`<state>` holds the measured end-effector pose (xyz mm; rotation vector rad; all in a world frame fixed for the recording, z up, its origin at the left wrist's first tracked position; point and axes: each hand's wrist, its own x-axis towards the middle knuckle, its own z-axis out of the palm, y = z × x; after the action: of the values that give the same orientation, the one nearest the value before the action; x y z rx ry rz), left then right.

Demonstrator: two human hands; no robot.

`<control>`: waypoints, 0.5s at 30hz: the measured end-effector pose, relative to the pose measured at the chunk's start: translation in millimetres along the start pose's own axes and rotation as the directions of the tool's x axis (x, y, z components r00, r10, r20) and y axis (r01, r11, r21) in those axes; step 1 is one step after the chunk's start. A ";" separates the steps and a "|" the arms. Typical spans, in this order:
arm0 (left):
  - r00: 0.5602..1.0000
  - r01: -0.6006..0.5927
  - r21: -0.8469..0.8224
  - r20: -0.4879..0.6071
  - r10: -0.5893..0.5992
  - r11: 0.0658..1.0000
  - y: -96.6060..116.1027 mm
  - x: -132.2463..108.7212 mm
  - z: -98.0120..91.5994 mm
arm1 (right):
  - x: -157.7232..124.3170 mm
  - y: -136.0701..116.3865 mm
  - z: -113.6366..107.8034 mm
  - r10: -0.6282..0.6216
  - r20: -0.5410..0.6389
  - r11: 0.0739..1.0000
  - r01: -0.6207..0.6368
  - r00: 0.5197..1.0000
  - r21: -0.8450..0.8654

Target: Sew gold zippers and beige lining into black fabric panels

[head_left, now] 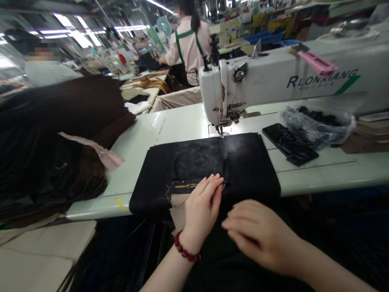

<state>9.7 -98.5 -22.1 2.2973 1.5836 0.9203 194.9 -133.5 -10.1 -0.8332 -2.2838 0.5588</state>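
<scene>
1. Left hand [202,205]: fingers drawn together, tips on the black panel [251,162], at the right part of the brass-toothed zipper [186,186]; whether they pinch anything cannot be told.
2. Right hand [261,233]: fingers loosely curled, narrow gap at the thumb, just right of the left hand; grip or contact cannot be determined.
3. Black panel: beneath the left fingertips, spreading to both sides of them.
4. Beige cloth [180,207]: immediately left of the left hand, below the zipper.
5. Sewing machine [267,77]: beyond both hands, needle end at the panel's far edge.
</scene>
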 end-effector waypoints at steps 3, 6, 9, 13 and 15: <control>1.000 0.004 0.003 -0.001 -0.004 1.000 0.4 0.4 0.2 | 9.6 22.6 -10.2 0.194 -0.171 0.935 -0.234 0.966 -0.265; 1.000 0.002 0.007 0.013 -0.002 1.000 0.3 0.7 -0.3 | 16.9 33.6 -2.8 0.197 -0.152 0.861 -0.245 0.969 -0.447; 0.999 -0.011 0.012 0.034 0.011 1.000 -0.1 0.5 -1.6 | 18.2 30.3 10.4 0.166 -0.128 0.835 -0.208 0.978 -0.509; 0.998 -0.036 0.026 0.051 0.035 0.999 -1.1 -1.0 -3.5 | 13.5 25.0 11.3 0.157 -0.096 0.832 -0.184 0.983 -0.524; 0.997 -0.054 0.032 0.052 0.052 0.998 -1.6 -2.0 -4.1 | 10.1 26.2 2.6 0.150 -0.059 0.847 -0.159 0.987 -0.507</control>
<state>5.6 -100.4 -20.4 2.3763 1.5358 0.8465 198.0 -108.5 -22.6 -1.2779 -2.3944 -0.0066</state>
